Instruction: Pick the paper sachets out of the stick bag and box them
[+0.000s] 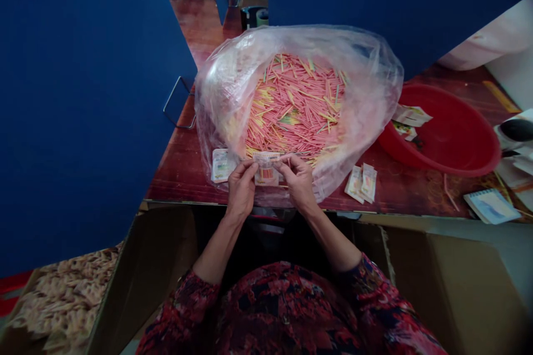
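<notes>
Between my two hands is a small printed clear packet (266,172) with reddish sticks showing inside. My left hand (242,186) pinches its left upper edge, and my right hand (297,180) has its fingers closed at the right upper edge. Just beyond lies a large clear plastic bag (375,77), its mouth wide around a heap of thin pink, yellow and green sticks (297,105). To the left of my left hand, a stack of flat printed packets (220,165) rests at the bag's edge. Two filled packets (361,183) lie on the table to the right.
A red basin (449,127) holding some packets stands at the right, near a small notepad (491,206) and a dark cup (516,130). Blue partitions (91,94) rise left and behind. Open cardboard boxes (458,283) sit below the table edge (183,186).
</notes>
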`<move>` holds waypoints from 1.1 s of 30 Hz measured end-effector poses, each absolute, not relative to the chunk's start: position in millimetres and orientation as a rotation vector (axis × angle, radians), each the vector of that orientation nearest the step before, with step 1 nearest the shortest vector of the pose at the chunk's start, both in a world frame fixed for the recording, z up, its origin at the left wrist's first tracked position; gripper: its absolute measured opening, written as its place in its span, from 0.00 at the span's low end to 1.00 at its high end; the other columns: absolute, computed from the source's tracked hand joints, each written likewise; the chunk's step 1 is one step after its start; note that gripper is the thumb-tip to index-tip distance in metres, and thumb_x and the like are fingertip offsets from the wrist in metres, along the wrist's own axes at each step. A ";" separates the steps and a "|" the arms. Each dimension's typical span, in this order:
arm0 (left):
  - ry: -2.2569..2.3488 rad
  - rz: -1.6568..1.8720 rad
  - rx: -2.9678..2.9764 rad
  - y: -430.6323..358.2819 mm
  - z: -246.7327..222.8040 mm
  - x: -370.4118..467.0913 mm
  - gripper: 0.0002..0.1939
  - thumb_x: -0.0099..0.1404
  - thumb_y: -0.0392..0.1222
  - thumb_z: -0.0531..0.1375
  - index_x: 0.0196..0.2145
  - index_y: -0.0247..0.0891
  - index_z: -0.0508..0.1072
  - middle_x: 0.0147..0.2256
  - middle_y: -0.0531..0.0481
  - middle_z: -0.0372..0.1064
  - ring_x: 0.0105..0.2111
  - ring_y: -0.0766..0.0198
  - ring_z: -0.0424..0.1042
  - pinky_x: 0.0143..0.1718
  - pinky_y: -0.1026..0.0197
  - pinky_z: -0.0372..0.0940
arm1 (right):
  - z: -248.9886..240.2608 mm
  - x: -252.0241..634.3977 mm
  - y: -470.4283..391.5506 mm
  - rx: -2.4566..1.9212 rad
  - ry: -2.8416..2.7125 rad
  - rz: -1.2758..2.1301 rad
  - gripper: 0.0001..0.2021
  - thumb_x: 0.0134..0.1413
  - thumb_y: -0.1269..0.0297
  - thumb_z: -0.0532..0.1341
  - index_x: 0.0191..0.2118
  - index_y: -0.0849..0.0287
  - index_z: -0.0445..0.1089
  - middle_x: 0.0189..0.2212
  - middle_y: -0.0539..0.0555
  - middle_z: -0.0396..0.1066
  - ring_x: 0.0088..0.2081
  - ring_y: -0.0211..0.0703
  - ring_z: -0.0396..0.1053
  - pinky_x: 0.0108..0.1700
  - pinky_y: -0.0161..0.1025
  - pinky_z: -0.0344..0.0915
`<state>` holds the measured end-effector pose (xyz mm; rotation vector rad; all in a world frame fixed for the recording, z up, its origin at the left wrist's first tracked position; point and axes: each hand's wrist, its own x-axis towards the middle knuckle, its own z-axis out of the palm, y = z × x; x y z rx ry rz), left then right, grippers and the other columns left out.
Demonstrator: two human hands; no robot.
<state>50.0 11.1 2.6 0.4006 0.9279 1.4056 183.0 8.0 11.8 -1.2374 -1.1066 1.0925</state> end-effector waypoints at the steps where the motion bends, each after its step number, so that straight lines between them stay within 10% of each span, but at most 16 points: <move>1: 0.924 1.397 0.392 10.2 2.3 51.7 0.10 0.48 0.40 0.73 0.30 0.39 0.79 0.33 0.54 0.78 0.37 0.66 0.75 0.48 0.61 0.67 | 10.8 182.7 8.4 -1.236 -1.093 1.095 0.09 0.57 0.58 0.65 0.31 0.56 0.71 0.22 0.44 0.58 0.25 0.34 0.52 0.30 0.34 0.52; 15: 1.556 1.367 1.232 3.5 -7.3 4.2 0.12 0.65 0.48 0.63 0.39 0.37 0.78 0.32 0.51 0.74 0.30 0.65 0.70 0.38 0.62 0.66 | 22.5 296.2 -25.7 -1.504 -0.890 0.570 0.08 0.49 0.60 0.65 0.28 0.59 0.71 0.25 0.47 0.66 0.28 0.36 0.62 0.33 0.34 0.61; 20: 2.132 1.187 1.525 24.1 -20.5 -44.2 0.14 0.60 0.46 0.64 0.42 0.38 0.74 0.39 0.46 0.71 0.41 0.56 0.71 0.49 0.52 0.66 | -2.6 400.4 -30.3 -1.742 -0.710 0.327 0.11 0.44 0.56 0.66 0.27 0.59 0.69 0.22 0.45 0.63 0.25 0.38 0.60 0.32 0.38 0.62; 27: 2.234 0.876 1.457 38.5 -30.9 -51.7 0.16 0.56 0.48 0.66 0.40 0.39 0.71 0.34 0.50 0.69 0.38 0.54 0.71 0.46 0.50 0.67 | -8.1 387.9 -29.2 -2.199 -1.014 -0.276 0.21 0.52 0.55 0.64 0.50 0.58 0.70 0.42 0.62 0.73 0.41 0.53 0.69 0.45 0.50 0.65; 33: 2.150 1.100 1.255 42.0 -37.3 -56.0 0.15 0.52 0.44 0.68 0.36 0.39 0.70 0.29 0.55 0.67 0.30 0.62 0.68 0.37 0.58 0.66 | 12.3 263.5 0.6 -1.646 -1.701 0.470 0.08 0.62 0.62 0.57 0.37 0.57 0.72 0.34 0.54 0.73 0.36 0.44 0.70 0.41 0.40 0.66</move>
